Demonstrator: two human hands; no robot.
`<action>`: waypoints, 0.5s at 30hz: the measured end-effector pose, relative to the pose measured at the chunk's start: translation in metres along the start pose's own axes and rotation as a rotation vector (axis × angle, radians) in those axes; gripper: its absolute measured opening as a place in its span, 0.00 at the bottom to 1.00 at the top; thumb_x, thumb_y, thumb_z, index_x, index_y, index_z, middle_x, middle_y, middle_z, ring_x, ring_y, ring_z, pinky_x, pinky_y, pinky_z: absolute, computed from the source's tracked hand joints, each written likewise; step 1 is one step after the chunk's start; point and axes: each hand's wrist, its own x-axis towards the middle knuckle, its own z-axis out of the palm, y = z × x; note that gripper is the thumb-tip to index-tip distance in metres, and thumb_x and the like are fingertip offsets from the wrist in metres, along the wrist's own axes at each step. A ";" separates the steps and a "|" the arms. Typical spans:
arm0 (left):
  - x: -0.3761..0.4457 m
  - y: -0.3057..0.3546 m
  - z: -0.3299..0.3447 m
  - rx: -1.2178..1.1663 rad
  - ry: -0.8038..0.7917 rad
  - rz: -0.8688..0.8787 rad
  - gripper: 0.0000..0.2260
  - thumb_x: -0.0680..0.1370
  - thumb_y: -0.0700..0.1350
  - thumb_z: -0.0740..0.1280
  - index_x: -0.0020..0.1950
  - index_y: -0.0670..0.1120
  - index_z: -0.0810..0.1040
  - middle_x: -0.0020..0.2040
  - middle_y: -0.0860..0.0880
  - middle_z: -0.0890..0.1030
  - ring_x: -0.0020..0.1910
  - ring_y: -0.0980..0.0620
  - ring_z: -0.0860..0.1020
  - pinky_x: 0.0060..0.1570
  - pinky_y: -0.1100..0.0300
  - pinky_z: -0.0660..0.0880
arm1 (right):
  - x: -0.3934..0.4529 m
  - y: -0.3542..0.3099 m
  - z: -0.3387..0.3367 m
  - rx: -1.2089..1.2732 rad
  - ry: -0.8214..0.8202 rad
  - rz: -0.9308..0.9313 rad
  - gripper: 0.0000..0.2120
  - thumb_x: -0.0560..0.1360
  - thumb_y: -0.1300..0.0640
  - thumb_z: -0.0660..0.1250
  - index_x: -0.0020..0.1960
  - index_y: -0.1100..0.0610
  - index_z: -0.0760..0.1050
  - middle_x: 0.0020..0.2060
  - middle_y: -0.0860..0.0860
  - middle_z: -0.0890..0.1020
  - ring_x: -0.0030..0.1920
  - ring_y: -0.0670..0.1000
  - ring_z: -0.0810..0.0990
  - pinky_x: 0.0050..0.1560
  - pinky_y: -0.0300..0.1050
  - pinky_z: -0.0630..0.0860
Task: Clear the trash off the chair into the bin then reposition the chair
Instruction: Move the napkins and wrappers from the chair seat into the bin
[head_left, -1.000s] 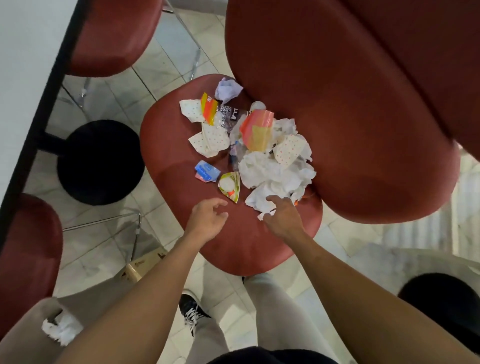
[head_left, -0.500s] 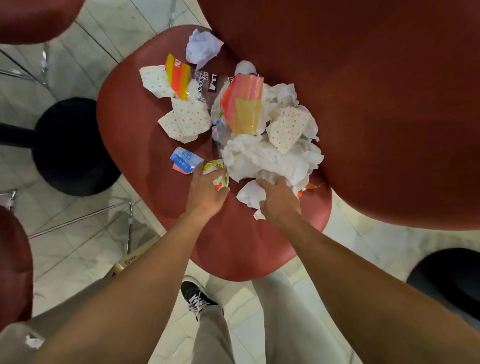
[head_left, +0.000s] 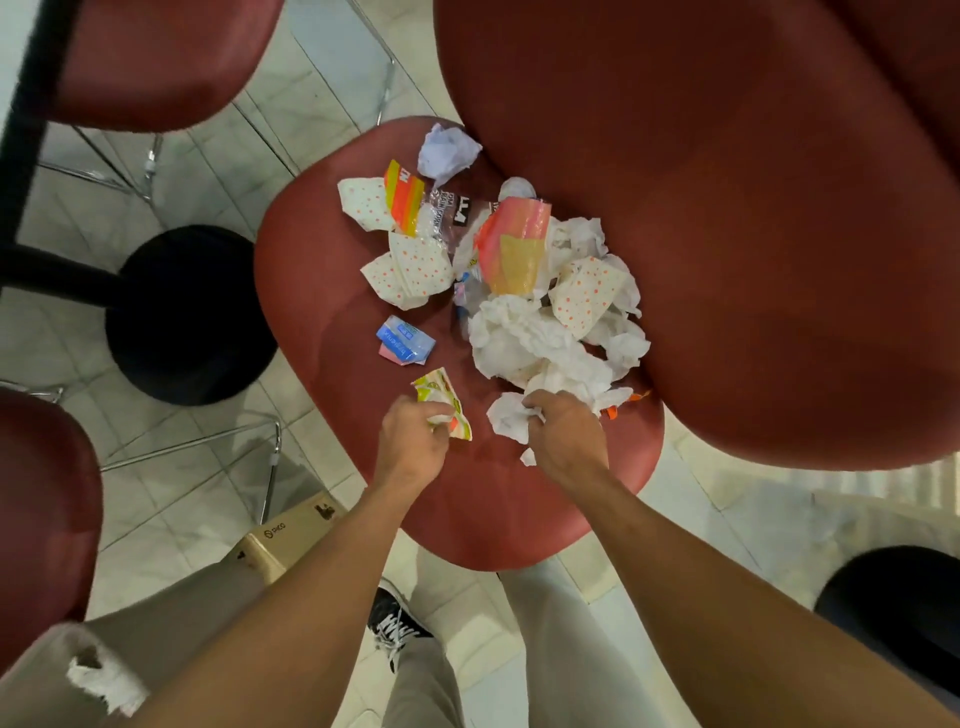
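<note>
A red chair seat (head_left: 322, 291) carries a heap of trash: crumpled white tissues (head_left: 540, 343), dotted napkins (head_left: 410, 270), an orange and yellow wrapper (head_left: 514, 244), a blue packet (head_left: 405, 340) and a pale crumpled ball (head_left: 447, 153). My left hand (head_left: 413, 441) is closed on a small yellow-green wrapper (head_left: 447, 402) at the front of the seat. My right hand (head_left: 566, 431) pinches a white tissue (head_left: 509, 415) at the near edge of the heap. A grey-beige bin (head_left: 47, 675) with a tissue in it shows at the bottom left.
The chair's red backrest (head_left: 727, 208) rises at the right. Other red chairs stand at the upper left (head_left: 171, 57) and left (head_left: 41, 509). A black table base (head_left: 187, 312) and a cardboard box (head_left: 291, 535) sit on the tiled floor. My shoe (head_left: 395, 618) is below.
My left hand has closed on the yellow-green wrapper and pulled it slightly toward me. My right hand has gathered the white tissue. The view has pulled back from the seat.
</note>
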 end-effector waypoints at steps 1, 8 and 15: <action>-0.008 -0.001 -0.006 0.003 0.008 0.001 0.10 0.75 0.40 0.70 0.54 0.51 0.84 0.50 0.44 0.76 0.50 0.44 0.77 0.51 0.62 0.69 | -0.008 -0.006 -0.001 0.014 0.006 -0.016 0.17 0.77 0.62 0.58 0.62 0.51 0.76 0.56 0.54 0.78 0.55 0.56 0.78 0.52 0.48 0.75; -0.066 -0.027 -0.047 -0.072 0.077 0.018 0.09 0.75 0.44 0.70 0.53 0.52 0.84 0.49 0.44 0.76 0.47 0.45 0.77 0.52 0.59 0.71 | -0.065 -0.049 -0.003 0.029 0.064 -0.132 0.15 0.77 0.61 0.59 0.61 0.53 0.77 0.53 0.55 0.80 0.55 0.56 0.78 0.54 0.50 0.76; -0.121 -0.076 -0.089 -0.202 0.153 0.005 0.07 0.74 0.43 0.71 0.50 0.51 0.84 0.50 0.46 0.77 0.48 0.46 0.78 0.50 0.59 0.73 | -0.124 -0.094 0.018 -0.015 0.087 -0.225 0.13 0.76 0.59 0.61 0.58 0.52 0.78 0.51 0.55 0.81 0.51 0.56 0.79 0.51 0.51 0.77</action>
